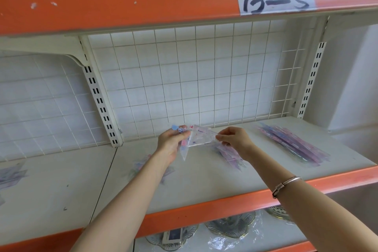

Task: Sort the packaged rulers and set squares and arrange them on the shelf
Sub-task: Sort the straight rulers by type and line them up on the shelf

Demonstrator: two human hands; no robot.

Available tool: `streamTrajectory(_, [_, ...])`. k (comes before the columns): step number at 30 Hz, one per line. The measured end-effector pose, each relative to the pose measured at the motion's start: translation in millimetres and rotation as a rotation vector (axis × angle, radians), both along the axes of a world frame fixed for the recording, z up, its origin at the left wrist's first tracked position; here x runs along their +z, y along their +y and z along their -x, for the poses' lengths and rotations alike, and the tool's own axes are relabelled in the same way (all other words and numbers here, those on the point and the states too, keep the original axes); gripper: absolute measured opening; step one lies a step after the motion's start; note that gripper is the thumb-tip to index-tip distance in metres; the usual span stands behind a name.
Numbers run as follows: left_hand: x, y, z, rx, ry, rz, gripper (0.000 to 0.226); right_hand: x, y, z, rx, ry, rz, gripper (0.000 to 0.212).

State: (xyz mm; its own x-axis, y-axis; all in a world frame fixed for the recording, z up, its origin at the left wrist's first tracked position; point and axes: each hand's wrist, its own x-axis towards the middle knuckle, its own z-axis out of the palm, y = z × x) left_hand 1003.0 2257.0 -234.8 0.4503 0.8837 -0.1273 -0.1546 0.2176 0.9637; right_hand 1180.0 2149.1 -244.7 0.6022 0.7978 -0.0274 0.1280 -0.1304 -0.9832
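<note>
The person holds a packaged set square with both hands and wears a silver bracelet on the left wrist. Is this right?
No. In the head view the silver bracelet is on the right wrist. The left hand and right hand do both hold the packaged set square.

Cream shelf [204, 180] — pink ruler packs [292, 145], blurred packets [233, 158].

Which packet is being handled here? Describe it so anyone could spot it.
Under the orange beam labelled 13-5 lies a cream shelf board. Above its middle, the left hand and right hand hold a clear triangular packet between them. Unlike the long purple ruler stack at right, it is off the board.
</note>
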Motion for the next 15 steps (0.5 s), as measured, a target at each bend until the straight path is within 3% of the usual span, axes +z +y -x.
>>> streamTrajectory(6, [1.0, 6.3, 0.9, 0.058, -0.044, 0.071, 0.016, -5.5, -5.5, -17.9, -0.188, 0.045, 0.044, 0.013])
streamTrajectory(11, [-3.3, 7.3, -3.4, 0.112, -0.004, 0.036, 0.013, -11.3, -10.5, -28.3, -0.352, -0.089, 0.119, 0.008])
streamTrajectory(15, [-6.8, 6.7, -5.0, 0.141, 0.045, -0.027, 0.012, -16.6, -15.0, -30.4, -0.36, -0.265, 0.24, 0.006])
